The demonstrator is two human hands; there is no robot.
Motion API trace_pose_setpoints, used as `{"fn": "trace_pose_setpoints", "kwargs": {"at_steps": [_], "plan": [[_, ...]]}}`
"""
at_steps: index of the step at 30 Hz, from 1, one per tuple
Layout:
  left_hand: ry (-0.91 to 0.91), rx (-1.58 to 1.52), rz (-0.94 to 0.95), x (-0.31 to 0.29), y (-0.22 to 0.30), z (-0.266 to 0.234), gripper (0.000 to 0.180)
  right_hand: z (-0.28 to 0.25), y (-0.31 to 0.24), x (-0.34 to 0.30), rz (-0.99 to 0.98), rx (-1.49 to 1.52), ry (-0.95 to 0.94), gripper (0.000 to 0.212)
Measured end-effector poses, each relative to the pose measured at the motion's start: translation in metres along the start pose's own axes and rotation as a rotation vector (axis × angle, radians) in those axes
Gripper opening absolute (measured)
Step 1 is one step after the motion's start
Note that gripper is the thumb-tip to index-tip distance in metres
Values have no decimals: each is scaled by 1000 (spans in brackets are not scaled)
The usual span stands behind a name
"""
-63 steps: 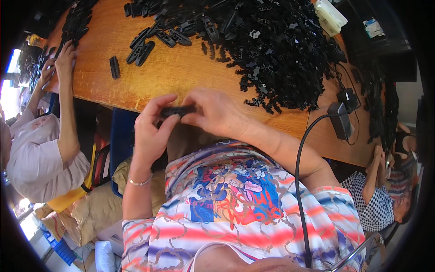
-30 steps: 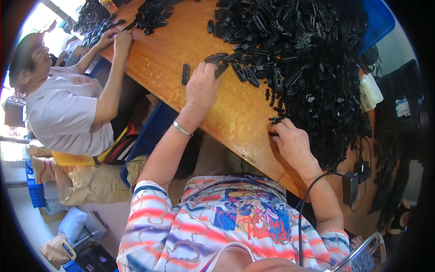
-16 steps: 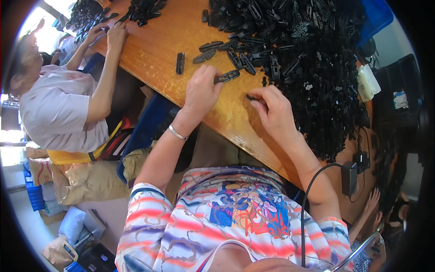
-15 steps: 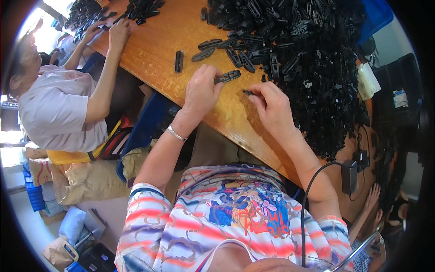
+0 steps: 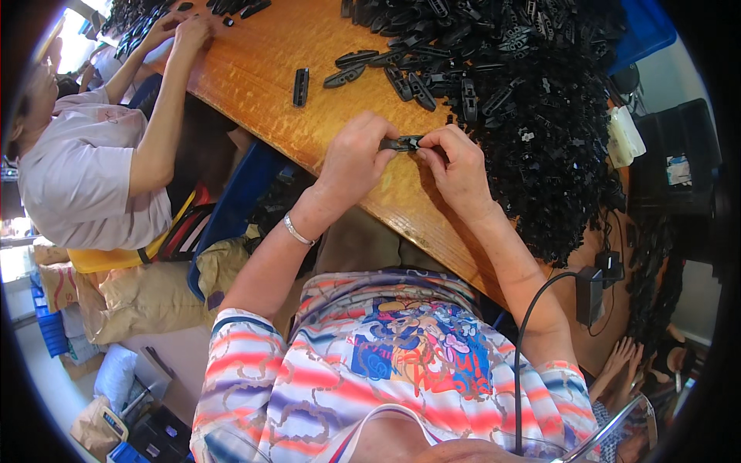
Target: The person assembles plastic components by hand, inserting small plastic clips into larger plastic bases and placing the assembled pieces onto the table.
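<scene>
My left hand [image 5: 351, 162] pinches one end of a long black plastic part [image 5: 398, 144] above the wooden table. The thumb and fingertips of my right hand [image 5: 460, 171] close together at the part's other end, on a small dark piece [image 5: 414, 142] mostly covered by the fingers. Both hands meet over this part. A similar black part [image 5: 301, 88] lies alone on the table beyond my left hand. Several more lie at the near edge of a big heap of long black parts [image 5: 432, 46].
A mound of small black pieces [image 5: 548, 177] covers the table [image 5: 255, 85] on my right. A black cable with an adapter [image 5: 590, 296] hangs near my right arm. At the left another person [image 5: 93, 170] handles black parts. A blue bin [image 5: 644, 35] stands at the far right.
My two hands have come together: the small piece in my right hand has moved left to the black part, which my left hand has shifted slightly right. The person at left has moved their hands.
</scene>
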State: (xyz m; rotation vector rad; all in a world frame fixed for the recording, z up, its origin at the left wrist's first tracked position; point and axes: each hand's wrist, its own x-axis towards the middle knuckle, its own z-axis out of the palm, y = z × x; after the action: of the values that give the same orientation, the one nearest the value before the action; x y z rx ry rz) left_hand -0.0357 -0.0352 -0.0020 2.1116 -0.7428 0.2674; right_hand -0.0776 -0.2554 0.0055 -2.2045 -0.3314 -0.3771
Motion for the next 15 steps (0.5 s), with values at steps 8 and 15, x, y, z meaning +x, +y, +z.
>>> {"fn": "trace_pose_setpoints", "kwargs": {"at_steps": [8,15], "plan": [[-57,71,-59,-4,13,-6,22,-2,-1,2,13,28,24,17],[-148,-23,-127,-34,48,6,24,-7,-3,-4,96,50,52,14]]}}
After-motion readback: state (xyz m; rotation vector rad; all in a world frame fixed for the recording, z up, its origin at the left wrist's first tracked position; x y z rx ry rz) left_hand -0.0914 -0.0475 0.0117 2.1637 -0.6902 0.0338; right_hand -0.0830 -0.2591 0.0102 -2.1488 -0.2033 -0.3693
